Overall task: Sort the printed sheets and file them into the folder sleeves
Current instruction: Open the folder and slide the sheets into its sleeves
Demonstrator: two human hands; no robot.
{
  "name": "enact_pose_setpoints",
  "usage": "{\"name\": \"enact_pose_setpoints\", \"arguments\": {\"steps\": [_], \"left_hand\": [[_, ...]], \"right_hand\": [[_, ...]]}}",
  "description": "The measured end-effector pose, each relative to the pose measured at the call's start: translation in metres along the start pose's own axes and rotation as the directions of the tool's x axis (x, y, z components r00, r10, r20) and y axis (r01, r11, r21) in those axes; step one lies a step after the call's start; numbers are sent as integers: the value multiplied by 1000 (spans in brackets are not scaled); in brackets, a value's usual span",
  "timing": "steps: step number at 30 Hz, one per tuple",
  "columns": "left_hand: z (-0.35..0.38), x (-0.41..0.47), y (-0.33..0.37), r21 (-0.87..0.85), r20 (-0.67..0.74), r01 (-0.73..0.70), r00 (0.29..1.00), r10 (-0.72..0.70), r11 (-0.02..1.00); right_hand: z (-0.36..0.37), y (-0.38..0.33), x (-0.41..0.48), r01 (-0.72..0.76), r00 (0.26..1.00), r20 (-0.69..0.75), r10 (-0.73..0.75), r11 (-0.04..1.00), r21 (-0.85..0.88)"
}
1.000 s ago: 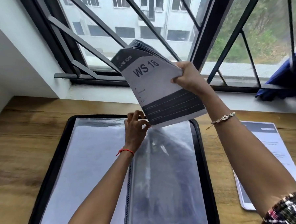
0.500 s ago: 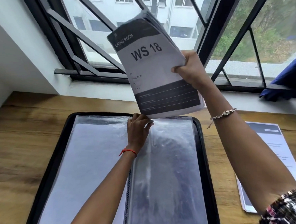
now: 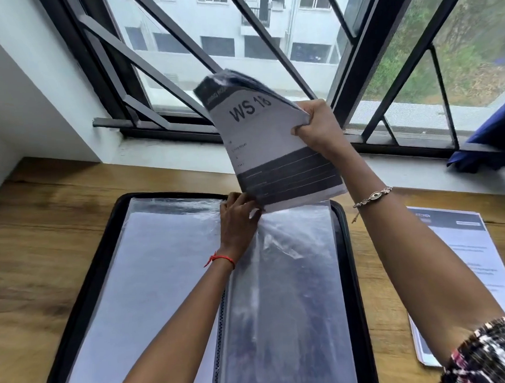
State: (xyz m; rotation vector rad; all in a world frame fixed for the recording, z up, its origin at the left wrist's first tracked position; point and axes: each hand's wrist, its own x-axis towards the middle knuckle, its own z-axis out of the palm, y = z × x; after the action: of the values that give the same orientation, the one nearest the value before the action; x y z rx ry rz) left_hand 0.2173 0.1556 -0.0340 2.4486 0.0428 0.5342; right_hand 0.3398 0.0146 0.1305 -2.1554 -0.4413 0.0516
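A stack of printed sheets is gripped along its right edge by the right hand, with the thumb on the front page and the fingers curled behind, so that the paper is buckled at the grip. The stack is held tilted in the air above the far end of the folder, its lower edge just at the mouth of the clear sleeve. The top page is matte white with dark grey bands at head and foot and is marked "WS 18"; the upper corners are blurred.

The left hand is laid at the top of the folder's spine, and the upper edge of the clear sleeve is pinched between its curled fingers; wrinkles in the glossy plastic spread from that point. A red thread is worn on the left wrist and a chain bracelet on the right.

The folder is rectangular, black-rimmed with rounded corners, and lies open flat on the wood-grain surface. A pale sheet is seen in its left-hand sleeve. A second pile of sheets lies on the surface to the right, apart from the folder.
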Motion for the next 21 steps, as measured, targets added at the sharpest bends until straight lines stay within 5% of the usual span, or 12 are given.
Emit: {"name": "enact_pose_setpoints", "arguments": {"steps": [6, 13, 21], "left_hand": [[0, 5, -4, -26, -21, 5, 1000, -5, 1000], [0, 5, -4, -76, -32, -16, 999, 13, 997], [1, 4, -1, -71, -3, 4, 1000, -4, 997]], "right_hand": [[15, 2, 6, -75, 997, 11, 74, 993, 88], [10, 0, 17, -54, 999, 3, 55, 991, -126], [-19, 21, 21, -92, 990, 97, 98, 994, -67]]}}
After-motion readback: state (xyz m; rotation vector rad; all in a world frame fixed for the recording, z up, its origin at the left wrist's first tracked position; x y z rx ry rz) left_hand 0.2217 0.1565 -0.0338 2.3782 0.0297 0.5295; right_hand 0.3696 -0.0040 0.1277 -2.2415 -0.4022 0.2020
